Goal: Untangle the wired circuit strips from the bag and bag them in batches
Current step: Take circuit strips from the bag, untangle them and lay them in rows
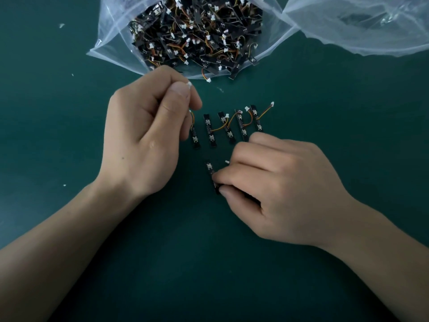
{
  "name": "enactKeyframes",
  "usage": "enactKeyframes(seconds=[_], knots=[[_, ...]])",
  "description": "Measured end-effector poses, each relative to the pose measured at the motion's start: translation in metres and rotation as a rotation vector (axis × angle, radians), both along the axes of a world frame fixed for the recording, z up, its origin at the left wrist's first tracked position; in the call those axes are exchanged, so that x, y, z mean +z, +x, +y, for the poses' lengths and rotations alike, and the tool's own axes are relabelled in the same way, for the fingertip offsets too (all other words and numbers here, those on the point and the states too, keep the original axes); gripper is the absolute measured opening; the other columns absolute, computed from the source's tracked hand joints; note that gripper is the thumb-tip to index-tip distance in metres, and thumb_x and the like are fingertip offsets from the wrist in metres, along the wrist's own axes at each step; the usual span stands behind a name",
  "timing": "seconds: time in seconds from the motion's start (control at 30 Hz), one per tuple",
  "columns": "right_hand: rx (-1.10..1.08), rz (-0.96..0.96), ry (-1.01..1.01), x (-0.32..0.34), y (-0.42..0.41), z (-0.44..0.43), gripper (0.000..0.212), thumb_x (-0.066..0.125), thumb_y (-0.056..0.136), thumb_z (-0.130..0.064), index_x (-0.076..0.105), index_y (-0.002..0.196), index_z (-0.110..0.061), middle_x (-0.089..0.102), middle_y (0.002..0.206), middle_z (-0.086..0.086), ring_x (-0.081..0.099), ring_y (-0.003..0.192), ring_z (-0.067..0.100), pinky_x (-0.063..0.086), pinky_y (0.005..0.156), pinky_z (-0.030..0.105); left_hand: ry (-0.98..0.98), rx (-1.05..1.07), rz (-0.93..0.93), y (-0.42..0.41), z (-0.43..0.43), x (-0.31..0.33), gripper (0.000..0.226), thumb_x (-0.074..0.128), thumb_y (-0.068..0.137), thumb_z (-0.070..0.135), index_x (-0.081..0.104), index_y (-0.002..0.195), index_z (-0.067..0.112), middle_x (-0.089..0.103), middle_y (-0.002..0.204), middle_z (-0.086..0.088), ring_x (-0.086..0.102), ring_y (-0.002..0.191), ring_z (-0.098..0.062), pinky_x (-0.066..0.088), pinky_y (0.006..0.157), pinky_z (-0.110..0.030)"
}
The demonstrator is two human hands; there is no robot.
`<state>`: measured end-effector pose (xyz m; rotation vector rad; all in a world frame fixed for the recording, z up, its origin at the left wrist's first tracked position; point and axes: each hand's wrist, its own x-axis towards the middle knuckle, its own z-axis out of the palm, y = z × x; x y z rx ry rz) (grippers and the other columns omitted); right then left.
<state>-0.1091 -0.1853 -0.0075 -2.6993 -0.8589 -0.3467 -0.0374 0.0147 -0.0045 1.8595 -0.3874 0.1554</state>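
A clear plastic bag point(109, 46) at the top centre lies open toward me, packed with tangled black circuit strips point(197, 36) with orange wires and white plugs. On the green mat several loose strips point(228, 126) lie side by side in a row. My left hand point(144, 135) pinches a white plug point(189, 84) between thumb and forefinger; its orange wire runs down to the leftmost strip point(195, 139). My right hand point(274, 191) pinches another strip point(212, 175) just below the row, its lower end hidden under my fingers.
A second clear bag point(362, 26), crumpled, lies at the top right. Small white scraps point(61, 25) dot the green mat point(209, 263) on the left. One strip and a plug poke out of the full bag's mouth point(209, 80).
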Motion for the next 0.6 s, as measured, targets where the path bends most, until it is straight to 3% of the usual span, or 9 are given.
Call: enactKeyframes(seconds=[0.6], knots=[[-0.024,-0.060,-0.062,0.001,0.002,0.011,0.024,0.059,0.104,-0.027,0.078,0.093,-0.020,0.061,0.081,0.000,0.052,0.075,0.024,0.043,0.057,0.040,0.028,0.003,-0.016,0.000,-0.001,0.000,0.029,0.043,0.106,0.014,0.064,0.087,0.006,0.056,0.061,-0.005,0.049,0.052,-0.015,0.034,0.054,-0.022]])
